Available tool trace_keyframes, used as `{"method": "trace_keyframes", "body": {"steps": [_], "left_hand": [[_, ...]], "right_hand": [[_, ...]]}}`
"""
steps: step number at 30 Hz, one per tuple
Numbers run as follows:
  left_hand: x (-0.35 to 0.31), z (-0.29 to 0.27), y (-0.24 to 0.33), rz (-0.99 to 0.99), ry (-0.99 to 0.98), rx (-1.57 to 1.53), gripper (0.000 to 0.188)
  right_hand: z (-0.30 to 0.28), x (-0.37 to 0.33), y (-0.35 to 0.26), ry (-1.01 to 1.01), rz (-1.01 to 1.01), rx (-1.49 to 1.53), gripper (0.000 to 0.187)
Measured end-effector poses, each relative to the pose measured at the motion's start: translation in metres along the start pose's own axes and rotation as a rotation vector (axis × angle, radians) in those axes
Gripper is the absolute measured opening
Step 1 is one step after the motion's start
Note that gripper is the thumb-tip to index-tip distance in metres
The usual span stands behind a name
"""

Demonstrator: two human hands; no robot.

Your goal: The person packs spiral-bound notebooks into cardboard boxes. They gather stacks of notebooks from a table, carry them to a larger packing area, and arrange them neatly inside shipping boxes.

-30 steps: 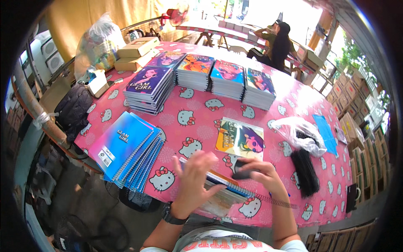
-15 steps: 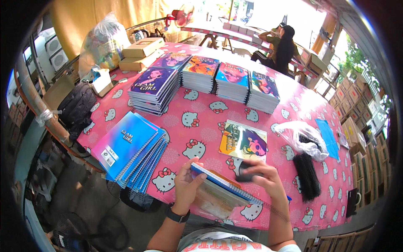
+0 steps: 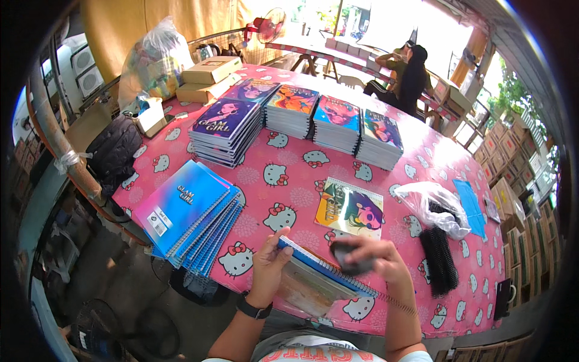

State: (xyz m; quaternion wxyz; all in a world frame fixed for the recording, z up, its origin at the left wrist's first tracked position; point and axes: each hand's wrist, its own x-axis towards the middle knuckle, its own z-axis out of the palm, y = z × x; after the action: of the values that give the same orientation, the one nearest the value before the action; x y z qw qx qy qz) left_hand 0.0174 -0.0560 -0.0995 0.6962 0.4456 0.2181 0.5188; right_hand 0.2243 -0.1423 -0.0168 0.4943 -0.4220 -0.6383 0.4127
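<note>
My left hand [image 3: 269, 268] grips the left end of a blue-edged notebook [image 3: 315, 263], held tilted above the table's near edge. A dark spiral wire runs along the notebook's edge, and its loose coils [image 3: 399, 303] stick out past the right end, beside my right wrist. My right hand [image 3: 381, 258] is closed on a dark rounded object [image 3: 351, 257] against the wire edge; motion blurs it, and its kind is unclear. A clear, brownish sheet [image 3: 310, 291] hangs below the notebook. Just beyond lies a yellow-and-purple notebook cover [image 3: 351, 208].
Blue spiral notebooks [image 3: 187, 211] are stacked at left; taller notebook stacks [image 3: 226, 130] stand farther back. Black wire coils [image 3: 439, 260] and a plastic bag [image 3: 433, 205] lie at right on the pink table [image 3: 289, 208]. A person [image 3: 413, 78] sits at a far table.
The dark rounded object in my right hand has shifted slightly left and down along the notebook's wire edge. My left hand keeps its grip. The whole view has shifted slightly.
</note>
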Motion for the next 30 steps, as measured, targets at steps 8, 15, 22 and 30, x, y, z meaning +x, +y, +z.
{"method": "trace_keyframes", "body": {"steps": [8,15,22,30], "left_hand": [[-0.001,-0.002,0.001,0.001,-0.017,0.021,0.041],[0.003,-0.004,-0.008,0.039,-0.039,0.012,0.043],[0.001,-0.007,-0.005,0.054,-0.084,0.124,0.043],[0.005,-0.003,-0.004,0.061,-0.039,0.121,0.042]], "right_hand": [[0.003,0.008,0.008,-0.033,0.046,-0.009,0.034],[0.005,0.019,0.013,-0.042,0.037,0.054,0.039],[0.02,0.016,0.009,0.002,0.015,0.516,0.038],[0.023,0.031,0.003,-0.083,-0.063,0.378,0.042]]}}
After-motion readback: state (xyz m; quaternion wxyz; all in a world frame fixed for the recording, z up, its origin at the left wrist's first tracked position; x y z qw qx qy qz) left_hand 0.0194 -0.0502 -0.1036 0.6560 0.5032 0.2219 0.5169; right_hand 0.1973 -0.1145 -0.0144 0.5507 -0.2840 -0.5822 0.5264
